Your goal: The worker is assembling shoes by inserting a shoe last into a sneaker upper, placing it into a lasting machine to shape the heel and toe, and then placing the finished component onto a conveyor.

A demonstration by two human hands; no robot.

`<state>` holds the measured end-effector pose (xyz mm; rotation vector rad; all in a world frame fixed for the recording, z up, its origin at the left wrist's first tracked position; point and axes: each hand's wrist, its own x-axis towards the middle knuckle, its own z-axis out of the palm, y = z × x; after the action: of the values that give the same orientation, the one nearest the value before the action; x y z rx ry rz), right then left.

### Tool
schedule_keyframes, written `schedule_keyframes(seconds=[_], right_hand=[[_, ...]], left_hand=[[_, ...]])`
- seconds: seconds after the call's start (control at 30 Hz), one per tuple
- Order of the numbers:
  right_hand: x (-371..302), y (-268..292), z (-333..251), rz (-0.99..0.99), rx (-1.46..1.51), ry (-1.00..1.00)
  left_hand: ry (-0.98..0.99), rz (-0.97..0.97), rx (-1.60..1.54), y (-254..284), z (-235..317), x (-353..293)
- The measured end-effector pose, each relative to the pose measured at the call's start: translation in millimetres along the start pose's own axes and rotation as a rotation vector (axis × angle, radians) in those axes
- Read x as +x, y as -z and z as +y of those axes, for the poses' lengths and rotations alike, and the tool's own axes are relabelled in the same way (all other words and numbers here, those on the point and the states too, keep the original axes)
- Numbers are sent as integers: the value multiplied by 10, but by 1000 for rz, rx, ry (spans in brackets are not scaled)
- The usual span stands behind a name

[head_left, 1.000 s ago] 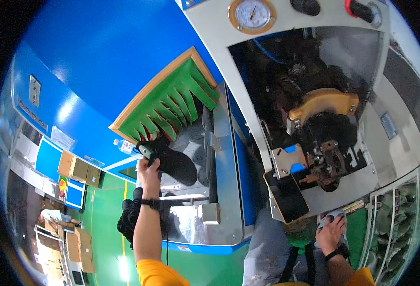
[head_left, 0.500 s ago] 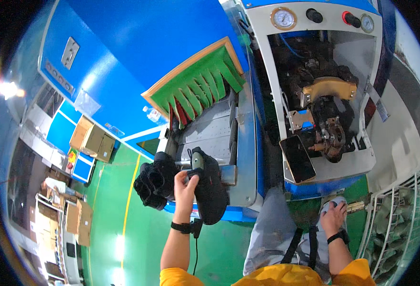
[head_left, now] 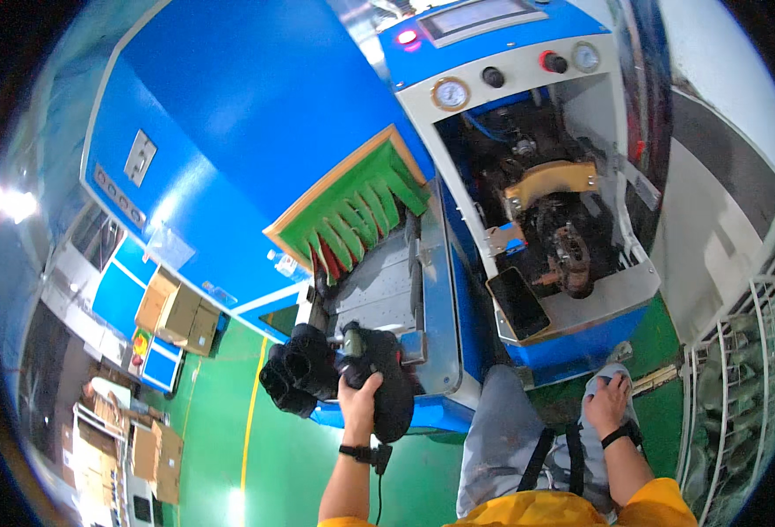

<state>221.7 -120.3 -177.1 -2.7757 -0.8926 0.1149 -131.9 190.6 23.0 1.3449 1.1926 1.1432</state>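
Holding one dark shoe point(head_left: 389, 386) clamped in your left hand point(head_left: 358, 406), by the near end of the conveyor point(head_left: 374, 299), with more dark shoes point(head_left: 298, 367) bunched at its near left corner; your right hand point(head_left: 610, 402) lies loosely spread on your knee point(head_left: 613, 372), right of it. Pick-up looks done, set-down not yet; can't judge what's left, as the machine point(head_left: 553, 184) right of the conveyor is too dark inside.

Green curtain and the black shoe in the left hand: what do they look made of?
Green curtain: probably matte felt or coated cloth, since it hangs slit and curling.
Black shoe: likely matte fabric, as it barely shines; weave too small to tell.
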Motion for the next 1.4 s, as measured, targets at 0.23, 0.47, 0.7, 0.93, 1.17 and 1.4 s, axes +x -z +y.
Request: schedule_keyframes(seconds=[0.23, 0.47, 0.7, 0.93, 1.17, 1.4], right_hand=[[-8, -17, 115, 19, 82, 45], [60, -77, 87, -2, -61, 151], [11, -144, 116, 124, -4, 201], [0, -148, 181, 184, 11, 210], [34, -49, 193, 79, -4, 120], [-291, 443, -273, -258, 1326, 179]], left_hand=[[-82, -48, 28, 38, -63, -702], [-443, -267, 106, -147, -52, -1099], [-690, -698, 234, -259, 221, -1051], [-616, -624, 156, -346, 125, -1217], [-389, -594, -2, -361, -2, -1320], [129, -422, -328, -537, 32, -1831]])
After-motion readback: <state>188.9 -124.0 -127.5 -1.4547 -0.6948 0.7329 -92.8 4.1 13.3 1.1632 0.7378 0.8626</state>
